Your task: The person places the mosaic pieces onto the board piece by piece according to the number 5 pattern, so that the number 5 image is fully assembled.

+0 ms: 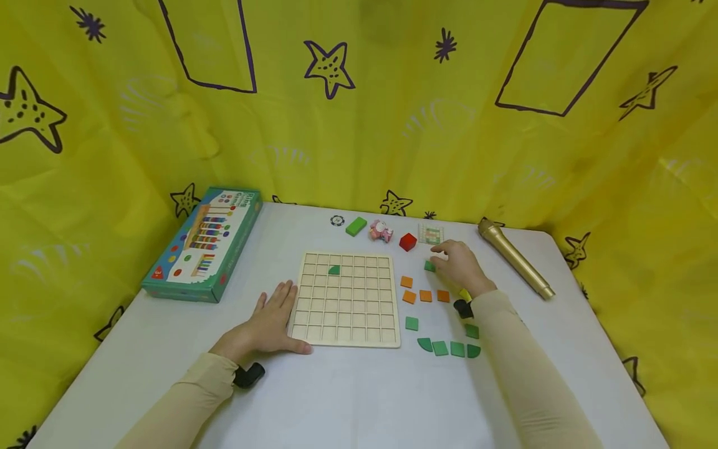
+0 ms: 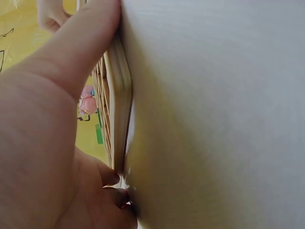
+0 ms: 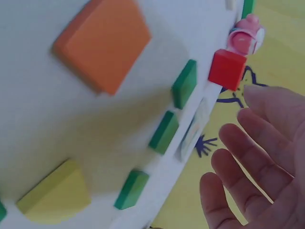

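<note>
A wooden grid board (image 1: 344, 345) lies flat on the white table, with one green quarter-round tile (image 1: 334, 270) in a cell near its top. Along the board's left edge my left hand (image 1: 272, 321) rests with straight fingers, its thumb at the lower left corner. My right hand (image 1: 461, 268) hovers over the right side of the table, fingers loosely bent with nothing between them. Close to those fingertips is a green tile (image 1: 429, 266). The right wrist view shows several green tiles (image 3: 164, 132), an orange tile (image 3: 105, 43) and a yellow tile (image 3: 57, 193) lying below the hand.
Several orange tiles (image 1: 426, 296) and green tiles (image 1: 440, 348) lie right of the board. Behind it are a green block (image 1: 356, 226), a pink figurine (image 1: 381, 231) and a red block (image 1: 407, 242). A game box (image 1: 204, 243) lies left; a gold microphone (image 1: 516, 259) lies right.
</note>
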`<act>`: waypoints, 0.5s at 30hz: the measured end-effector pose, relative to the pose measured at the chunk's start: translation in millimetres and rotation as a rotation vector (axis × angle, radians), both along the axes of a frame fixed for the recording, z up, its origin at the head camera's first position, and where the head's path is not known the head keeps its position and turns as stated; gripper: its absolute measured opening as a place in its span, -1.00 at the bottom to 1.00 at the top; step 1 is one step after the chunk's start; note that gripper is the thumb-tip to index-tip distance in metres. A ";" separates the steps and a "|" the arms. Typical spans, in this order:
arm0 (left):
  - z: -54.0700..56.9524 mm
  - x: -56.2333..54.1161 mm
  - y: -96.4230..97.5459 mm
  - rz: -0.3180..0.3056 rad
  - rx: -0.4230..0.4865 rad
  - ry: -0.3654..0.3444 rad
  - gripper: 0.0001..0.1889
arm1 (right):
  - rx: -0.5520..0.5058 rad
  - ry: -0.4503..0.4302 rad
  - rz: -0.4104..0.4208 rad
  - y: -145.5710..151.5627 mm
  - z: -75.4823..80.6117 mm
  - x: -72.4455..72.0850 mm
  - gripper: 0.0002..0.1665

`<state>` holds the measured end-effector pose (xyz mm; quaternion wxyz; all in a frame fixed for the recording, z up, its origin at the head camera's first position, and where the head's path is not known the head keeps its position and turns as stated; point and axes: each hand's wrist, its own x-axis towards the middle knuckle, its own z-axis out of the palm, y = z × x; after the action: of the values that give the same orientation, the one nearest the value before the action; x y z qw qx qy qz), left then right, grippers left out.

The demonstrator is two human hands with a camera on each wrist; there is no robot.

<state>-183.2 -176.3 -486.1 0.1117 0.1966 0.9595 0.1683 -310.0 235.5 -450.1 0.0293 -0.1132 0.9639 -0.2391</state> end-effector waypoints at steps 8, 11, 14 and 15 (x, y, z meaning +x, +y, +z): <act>-3.3 -0.6 -0.9 0.002 0.009 -0.006 0.44 | 0.057 -0.048 0.081 3.9 -13.2 0.7 -0.67; -2.7 -0.5 -0.7 0.002 0.007 0.000 0.44 | 0.101 -0.021 0.074 1.8 -14.1 2.3 -0.68; -1.3 0.0 0.2 0.003 0.007 0.005 0.44 | 0.150 -0.017 0.025 1.1 -13.6 3.2 -0.64; -0.8 0.1 0.5 0.003 0.009 0.003 0.44 | 0.165 -0.023 0.009 1.1 -13.5 3.4 -0.64</act>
<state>-183.1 -175.8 -486.9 0.1090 0.1959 0.9592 0.1724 -306.5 236.6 -463.7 0.0506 -0.1122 0.9794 -0.1602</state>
